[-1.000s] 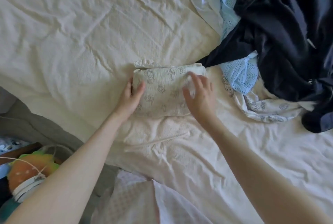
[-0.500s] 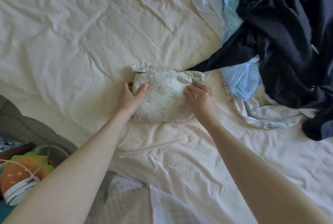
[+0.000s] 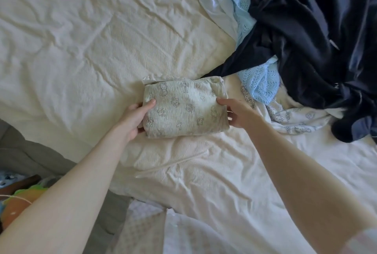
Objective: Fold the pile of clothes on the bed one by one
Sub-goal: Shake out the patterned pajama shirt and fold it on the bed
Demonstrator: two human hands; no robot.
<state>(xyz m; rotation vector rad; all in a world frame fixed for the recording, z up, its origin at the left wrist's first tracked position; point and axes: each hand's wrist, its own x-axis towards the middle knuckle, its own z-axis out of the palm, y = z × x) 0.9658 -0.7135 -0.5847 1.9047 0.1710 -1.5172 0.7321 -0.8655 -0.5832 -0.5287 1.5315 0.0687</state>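
A grey surface, possibly a floor or a blanket, is seen at the lower left. Against its lower left edge an orange and green object is partly cut off by the frame, crossed by a thin pale cord. Just above that object a dark brown strip lies, and above the strip a patch of blue and white patterned fabric is glimpsed.
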